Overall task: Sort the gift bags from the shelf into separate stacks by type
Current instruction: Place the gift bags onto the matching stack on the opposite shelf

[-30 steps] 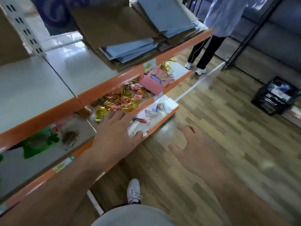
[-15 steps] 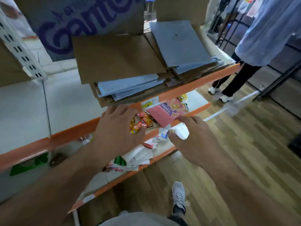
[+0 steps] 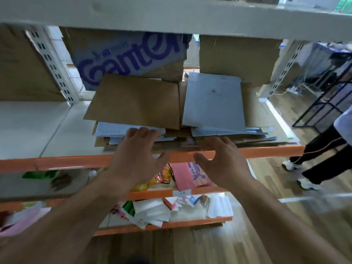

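Note:
A mixed pile of flat gift bags lies on the orange-edged shelf. A brown bag tops the left side and a grey-blue bag tops the right, with pale blue and brown ones layered beneath. My left hand reaches to the pile's front edge with spread fingers, its fingertips at the pale blue bags. My right hand hovers with fingers spread just before the right half of the pile. Neither hand holds anything.
Cardboard boxes, one with purple lettering, stand behind the pile. The shelf below holds snack packets and a pink bag; the lowest one holds white paper items. A person's legs stand at the right on the wooden floor.
The view has tilted up from the lower shelves to the gift-bag shelf. Both hands have risen and moved forward to the front edge of the pile.

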The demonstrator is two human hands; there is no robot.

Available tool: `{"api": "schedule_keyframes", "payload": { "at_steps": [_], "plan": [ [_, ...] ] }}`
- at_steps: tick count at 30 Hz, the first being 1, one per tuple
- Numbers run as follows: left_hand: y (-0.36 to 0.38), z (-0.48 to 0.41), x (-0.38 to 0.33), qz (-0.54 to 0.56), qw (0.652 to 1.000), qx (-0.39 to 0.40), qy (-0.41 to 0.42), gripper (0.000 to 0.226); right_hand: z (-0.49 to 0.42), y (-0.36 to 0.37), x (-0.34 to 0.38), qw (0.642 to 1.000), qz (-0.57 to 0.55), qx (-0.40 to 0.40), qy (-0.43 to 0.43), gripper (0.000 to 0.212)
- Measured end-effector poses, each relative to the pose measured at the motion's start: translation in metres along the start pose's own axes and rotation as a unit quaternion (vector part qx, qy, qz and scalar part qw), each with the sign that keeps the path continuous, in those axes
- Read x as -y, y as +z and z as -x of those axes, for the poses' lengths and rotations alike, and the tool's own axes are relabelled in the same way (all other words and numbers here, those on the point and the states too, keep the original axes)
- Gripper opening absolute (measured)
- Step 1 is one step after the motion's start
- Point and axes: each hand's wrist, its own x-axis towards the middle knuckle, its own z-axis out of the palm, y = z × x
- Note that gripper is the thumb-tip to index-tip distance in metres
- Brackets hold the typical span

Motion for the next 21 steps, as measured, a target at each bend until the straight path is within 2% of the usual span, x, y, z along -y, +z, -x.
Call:
{"api": "schedule_keyframes", "payload": {
  "at_steps": [7, 12, 18, 21],
  "plan": [
    [0.008, -0.048, -0.042, -0.013, 1.000, 0.017, 0.012, 0.057, -0.041, -0.033, -0.043, 0.998, -0.021, -0.034, 0.043, 0.059],
    [0.017, -0.081, -0.058, 0.046, 0.999, 0.027, -0.001, 0.049, -0.067, -0.041, -0.068, 0.996, -0.005, -0.049, 0.069, 0.064],
    [0.035, -0.118, -0.066, 0.145, 0.987, 0.065, -0.033, 0.065, -0.101, -0.040, -0.082, 0.991, 0.009, -0.041, 0.130, 0.066],
    [0.043, -0.132, -0.070, 0.178, 0.980, 0.082, -0.048, 0.070, -0.117, -0.037, -0.084, 0.987, -0.022, -0.031, 0.153, 0.064]
  ]
}}
